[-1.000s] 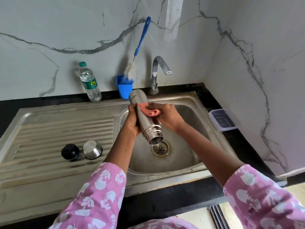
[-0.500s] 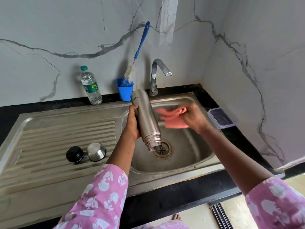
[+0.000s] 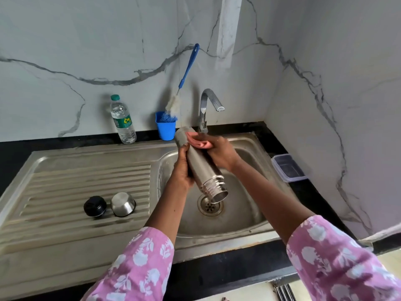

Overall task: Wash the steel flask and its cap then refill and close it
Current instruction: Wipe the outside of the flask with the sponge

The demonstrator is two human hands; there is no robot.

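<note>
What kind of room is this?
Probably a kitchen. There is a steel sink with a ribbed draining board, a tap, and a bottle brush in a blue cup. The left hand holds a steel flask, the right hand a pink cloth.

One flask [image 3: 204,170], one black cap [image 3: 94,206], one steel cap [image 3: 123,204], one cloth [image 3: 199,142], one bottle [image 3: 122,120], one brush [image 3: 187,69], one tap [image 3: 208,104], two hands counted, left hand [image 3: 181,171], right hand [image 3: 221,155].
</note>
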